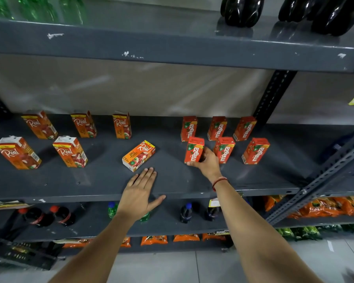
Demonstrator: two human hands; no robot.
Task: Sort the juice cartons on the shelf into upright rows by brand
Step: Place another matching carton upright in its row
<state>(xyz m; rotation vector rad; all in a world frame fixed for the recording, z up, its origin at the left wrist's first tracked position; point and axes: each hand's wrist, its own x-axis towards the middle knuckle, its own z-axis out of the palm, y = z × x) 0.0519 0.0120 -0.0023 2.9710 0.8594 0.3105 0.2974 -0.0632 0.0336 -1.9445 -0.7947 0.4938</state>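
Observation:
On the grey shelf (pixel 172 180), several orange Real cartons stand upright at the left in two rows, such as one at the front left (pixel 17 153). One Real carton (pixel 138 155) lies on its side mid-shelf. Several red Maaza cartons stand upright at the right in two rows, such as one at the front right (pixel 254 151). My right hand (pixel 207 161) grips an upright Maaza carton (pixel 194 149) at the left end of the front row. My left hand (pixel 140 193) is flat and open just in front of the lying Real carton, not touching it.
The shelf above (pixel 172 45) holds green bottles at the left and dark bottles (pixel 241 9) at the right. Below are cola bottles (pixel 59 215) and orange snack packs (pixel 325 207). A slotted upright post (pixel 274 97) and a diagonal brace (pixel 319 180) stand at the right.

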